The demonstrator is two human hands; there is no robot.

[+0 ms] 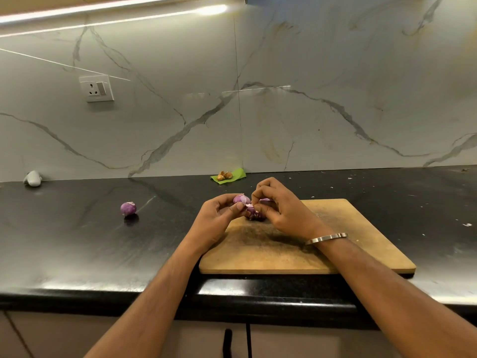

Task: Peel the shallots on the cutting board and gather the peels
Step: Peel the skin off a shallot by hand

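Note:
My left hand holds a purple shallot just above the far left corner of the wooden cutting board. My right hand pinches at the shallot's skin with its fingertips. Under both hands, more purple shallots or peel pieces lie on the board, partly hidden by my fingers. Another shallot sits alone on the black counter, well to the left of the board.
A green leaf with brown pieces lies by the marble wall behind the board. A grey object rests far left at the wall. Small white scraps dot the black counter on the right. A wall socket is upper left.

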